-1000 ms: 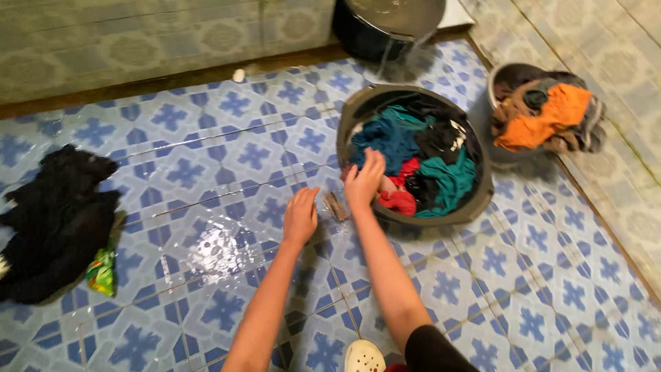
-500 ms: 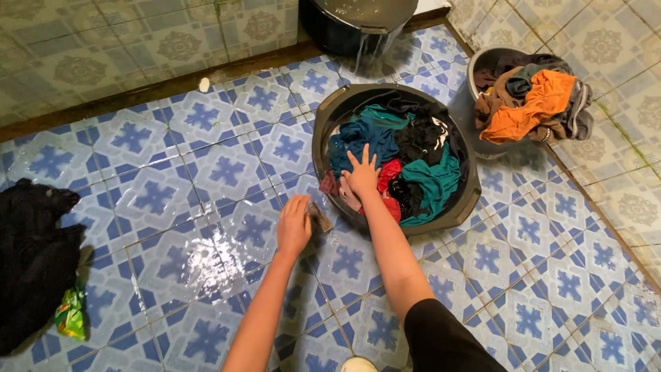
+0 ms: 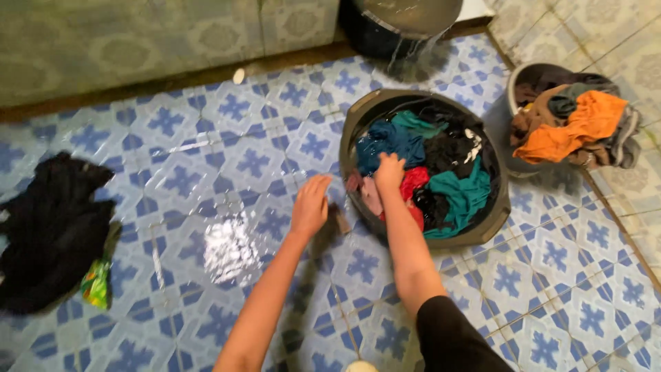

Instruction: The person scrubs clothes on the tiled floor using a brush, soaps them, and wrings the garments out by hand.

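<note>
The wet laundry [image 3: 441, 165], a tangle of teal, black, red and pink cloth, lies in the round dark grey plastic basin [image 3: 497, 220] on the wet blue-patterned tile floor [image 3: 206, 172]. Judged soft, limp, slippery and heavy with water; best gathered by a bunched fold near the near rim. The right hand [image 3: 389, 172] rests on the red and pink pieces, fingers curled into the cloth. The left hand [image 3: 311, 205], just outside the rim, closes on a small brown scrubbing brush [image 3: 337, 222]; motion blur obscures the grip.
</note>
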